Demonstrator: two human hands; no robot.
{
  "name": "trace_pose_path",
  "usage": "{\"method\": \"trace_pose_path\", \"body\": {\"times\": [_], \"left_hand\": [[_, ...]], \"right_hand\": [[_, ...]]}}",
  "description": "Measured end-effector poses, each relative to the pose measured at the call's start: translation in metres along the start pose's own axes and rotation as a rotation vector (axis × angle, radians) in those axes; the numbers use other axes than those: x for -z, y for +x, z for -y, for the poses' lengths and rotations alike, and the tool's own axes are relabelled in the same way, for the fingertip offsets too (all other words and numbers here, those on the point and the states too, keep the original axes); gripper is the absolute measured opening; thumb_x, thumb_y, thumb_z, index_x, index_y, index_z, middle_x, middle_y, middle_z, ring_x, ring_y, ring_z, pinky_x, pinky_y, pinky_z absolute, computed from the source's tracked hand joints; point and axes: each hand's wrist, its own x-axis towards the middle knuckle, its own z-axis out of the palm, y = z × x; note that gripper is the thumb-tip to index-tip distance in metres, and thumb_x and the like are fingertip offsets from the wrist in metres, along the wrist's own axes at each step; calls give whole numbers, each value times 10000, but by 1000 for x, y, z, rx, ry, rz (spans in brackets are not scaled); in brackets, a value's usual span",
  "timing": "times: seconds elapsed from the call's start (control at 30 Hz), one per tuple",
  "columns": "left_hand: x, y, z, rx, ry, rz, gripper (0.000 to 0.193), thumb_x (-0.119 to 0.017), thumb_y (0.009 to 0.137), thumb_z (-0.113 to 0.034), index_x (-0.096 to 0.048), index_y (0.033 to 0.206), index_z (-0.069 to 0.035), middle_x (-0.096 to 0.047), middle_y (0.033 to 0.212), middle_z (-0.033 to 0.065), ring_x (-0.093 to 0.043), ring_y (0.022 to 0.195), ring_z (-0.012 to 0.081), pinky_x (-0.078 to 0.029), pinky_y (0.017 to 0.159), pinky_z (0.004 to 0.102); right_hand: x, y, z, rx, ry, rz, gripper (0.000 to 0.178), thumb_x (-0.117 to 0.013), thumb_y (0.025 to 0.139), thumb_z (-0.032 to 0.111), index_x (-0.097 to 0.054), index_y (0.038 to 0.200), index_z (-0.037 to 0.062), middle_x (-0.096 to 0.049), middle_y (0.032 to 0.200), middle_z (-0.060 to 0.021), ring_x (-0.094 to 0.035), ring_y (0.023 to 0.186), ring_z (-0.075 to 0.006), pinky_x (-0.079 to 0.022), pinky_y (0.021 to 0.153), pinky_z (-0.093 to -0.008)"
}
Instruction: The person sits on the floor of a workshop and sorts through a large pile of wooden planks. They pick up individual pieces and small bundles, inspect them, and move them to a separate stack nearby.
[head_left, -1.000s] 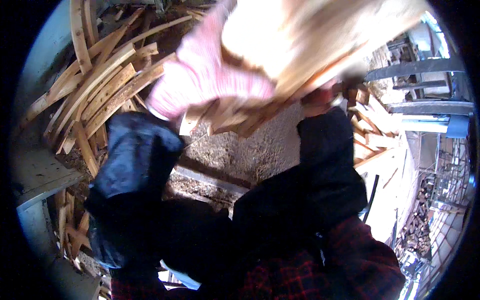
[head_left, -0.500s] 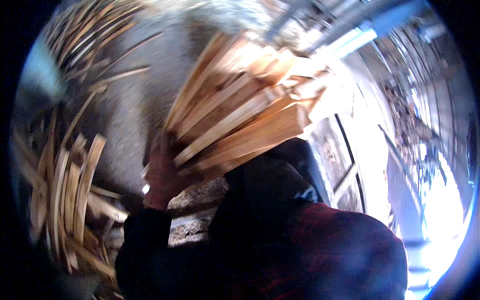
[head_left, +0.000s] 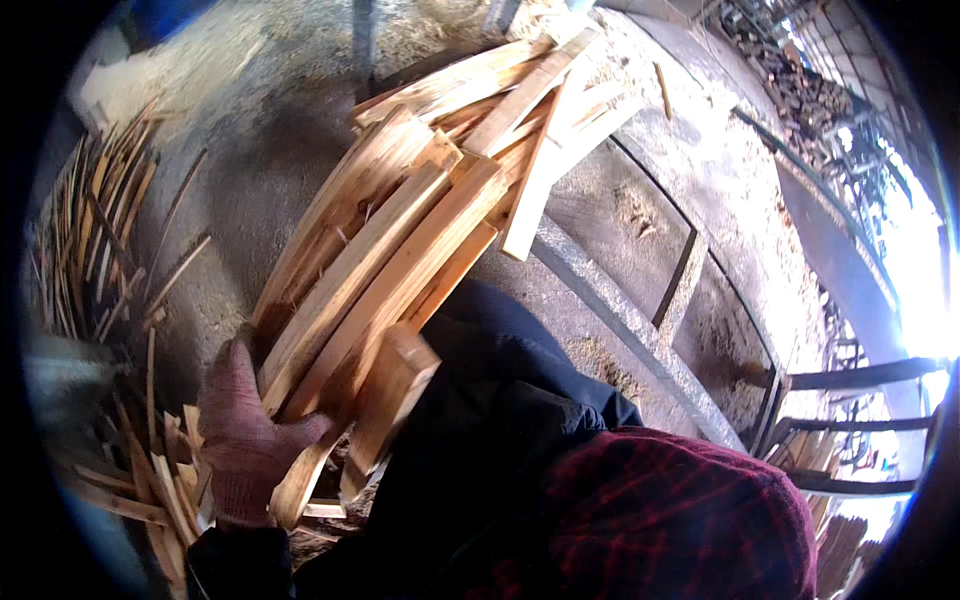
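Note:
My left hand, in a reddish-brown glove, is at the near end of a bundle of pale sawn wooden slats. Its thumb lies across the ends and the fingers wrap the left side, so the hand is closed on them. The slats slant up and away to the right. Beside the thumb a shorter wood block sits tilted against the bundle. Beyond them, more slats lie crossed over one another. My right hand does not show; a red plaid sleeve fills the lower right.
Thin wood strips are heaped at the far left, with more offcuts below. A metal frame lies along the right of the sawdust-strewn floor. Dark bars jut in at the right, near stacked wood.
The view has swung and is sharper. My left hand and the slats now appear lower and further left, and crossed slats show beyond the bundle. The left hand stays at the near ends.

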Motion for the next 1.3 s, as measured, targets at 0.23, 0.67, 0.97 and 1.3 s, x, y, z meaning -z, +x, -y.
{"method": "trace_pose_path", "body": {"times": [0.23,0.67,0.97,1.3], "left_hand": [[59,59,-146,-301,221,84,1029,-820,646,-452,-312,1417,5,-465,1290,280,-483,1196,431,-408,1010,500],[-8,188,-391,-651,-173,384,928,-554,756,-764,-515,1243,25,-585,1205,274,-582,1120,398,-453,971,450],[-155,192,-328,-530,15,521,1081,-655,771,-634,-145,1496,-14,-234,1525,259,-352,1348,434,-341,1090,497],[-167,184,-308,-554,-132,331,918,-692,795,-536,-277,1442,-35,-333,1442,291,-415,1283,436,-414,1039,489]], "right_hand": [[21,5,86,215,178,-116,580,-504,944,511,-539,1278,38,-626,1117,-107,-599,981,-216,-493,871,-348],[205,48,225,581,555,-496,600,-497,936,541,-556,1261,41,-649,1061,-102,-620,918,-211,-515,823,-342],[361,6,160,470,419,-838,623,-493,923,585,-583,1234,53,-668,992,-90,-631,836,-210,-529,756,-328],[283,26,182,389,125,-811,601,-472,963,513,-525,1239,-18,-575,1175,-189,-559,1084,-258,-474,897,-392]]}}
